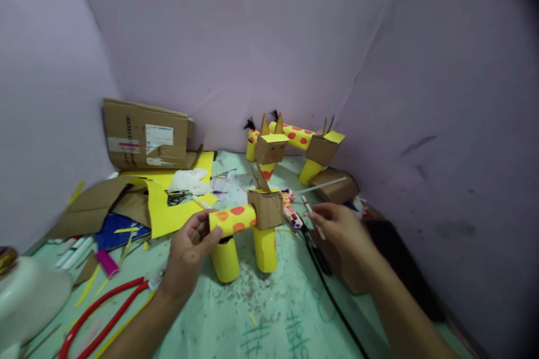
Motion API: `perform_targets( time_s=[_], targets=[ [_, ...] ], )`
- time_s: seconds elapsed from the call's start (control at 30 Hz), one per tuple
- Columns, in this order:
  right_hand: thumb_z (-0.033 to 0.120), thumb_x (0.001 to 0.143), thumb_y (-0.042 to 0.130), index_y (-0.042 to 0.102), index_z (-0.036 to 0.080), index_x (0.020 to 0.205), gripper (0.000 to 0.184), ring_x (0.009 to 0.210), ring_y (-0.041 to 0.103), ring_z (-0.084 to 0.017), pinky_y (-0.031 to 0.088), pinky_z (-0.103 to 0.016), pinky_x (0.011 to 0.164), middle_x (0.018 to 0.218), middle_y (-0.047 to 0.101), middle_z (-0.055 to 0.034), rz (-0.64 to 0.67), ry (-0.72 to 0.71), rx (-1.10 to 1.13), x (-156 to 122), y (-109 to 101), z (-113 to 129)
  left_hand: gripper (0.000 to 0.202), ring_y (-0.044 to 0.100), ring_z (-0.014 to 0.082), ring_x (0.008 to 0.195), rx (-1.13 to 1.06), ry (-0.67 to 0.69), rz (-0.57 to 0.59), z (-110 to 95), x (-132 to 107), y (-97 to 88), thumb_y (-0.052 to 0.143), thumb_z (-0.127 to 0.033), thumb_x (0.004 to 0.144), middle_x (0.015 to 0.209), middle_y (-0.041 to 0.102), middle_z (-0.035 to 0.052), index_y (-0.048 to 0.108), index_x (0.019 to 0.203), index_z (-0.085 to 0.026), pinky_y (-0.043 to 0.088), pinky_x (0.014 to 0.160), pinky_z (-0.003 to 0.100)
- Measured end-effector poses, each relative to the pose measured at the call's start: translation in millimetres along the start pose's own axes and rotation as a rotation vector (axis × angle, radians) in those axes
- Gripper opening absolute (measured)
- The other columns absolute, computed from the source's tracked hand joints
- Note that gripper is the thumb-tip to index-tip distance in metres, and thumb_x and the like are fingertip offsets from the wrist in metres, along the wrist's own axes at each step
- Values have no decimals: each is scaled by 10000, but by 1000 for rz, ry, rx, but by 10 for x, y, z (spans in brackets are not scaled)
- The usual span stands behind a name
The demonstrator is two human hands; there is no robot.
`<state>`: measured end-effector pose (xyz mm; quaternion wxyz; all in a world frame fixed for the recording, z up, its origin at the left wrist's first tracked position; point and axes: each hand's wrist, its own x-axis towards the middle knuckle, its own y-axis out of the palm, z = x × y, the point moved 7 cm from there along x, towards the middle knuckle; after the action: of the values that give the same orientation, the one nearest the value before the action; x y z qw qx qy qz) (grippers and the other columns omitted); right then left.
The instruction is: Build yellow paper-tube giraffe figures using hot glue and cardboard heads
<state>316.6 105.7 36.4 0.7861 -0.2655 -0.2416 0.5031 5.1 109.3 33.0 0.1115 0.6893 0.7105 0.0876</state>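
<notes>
My left hand [191, 247] grips the rear end of a toy giraffe [236, 220], thumb in front and fingers behind. The toy has yellow paper tubes for body and legs, orange spots, and a brown cardboard box head with pointed cardboard pieces on top. It stands upright on the green table. Off to its right, my right hand [343, 230] pinches a thin white marker [307, 205] with a red end, apart from the toy. Between them lies a floral-patterned tool [290, 208], partly hidden behind the head.
Two similar giraffes [272, 150] stand by the back wall. Folded cardboard [145, 134] and yellow paper [162, 216] lie left. Red-handled pliers [103, 305], a pink cap [107, 263] and a white rounded object [31, 297] are front left. A black cable [330, 291] crosses the right side.
</notes>
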Motion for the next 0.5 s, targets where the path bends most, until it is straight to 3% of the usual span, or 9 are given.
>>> perform_targets(
  time_s=[0.1, 0.23, 0.37, 0.5],
  targets=[
    [450, 654, 645, 712, 192, 853, 333, 848, 660, -290, 461, -311, 651, 849, 726, -109, 148, 18, -294, 113, 228, 175, 514, 637, 232, 923, -15, 5, -8, 8, -5, -25, 772, -329, 588, 977, 690, 91, 564, 1019, -143, 489, 783, 289],
    [531, 678, 561, 697, 211, 884, 405, 903, 642, -319, 425, -318, 607, 916, 714, -119, 248, 63, -566, 236, 429, 311, 508, 633, 221, 907, -34, 10, -12, 1, -12, -33, 768, -331, 591, 951, 691, 81, 563, 1015, -143, 484, 766, 283],
    [512, 640, 583, 675, 210, 695, 321, 743, 659, -272, 393, -285, 538, 753, 707, -86, 323, 64, -573, 296, 574, 298, 503, 633, 192, 834, -47, 23, -8, -18, -11, -24, 768, -325, 587, 924, 690, 74, 557, 1003, -135, 475, 764, 283],
    [486, 627, 590, 656, 186, 732, 325, 770, 647, -296, 386, -290, 526, 806, 700, -120, 286, 63, -578, 292, 618, 307, 498, 626, 184, 805, -69, 13, -13, -22, -8, -43, 767, -326, 579, 907, 688, 74, 553, 985, -132, 469, 744, 283]
  ],
)
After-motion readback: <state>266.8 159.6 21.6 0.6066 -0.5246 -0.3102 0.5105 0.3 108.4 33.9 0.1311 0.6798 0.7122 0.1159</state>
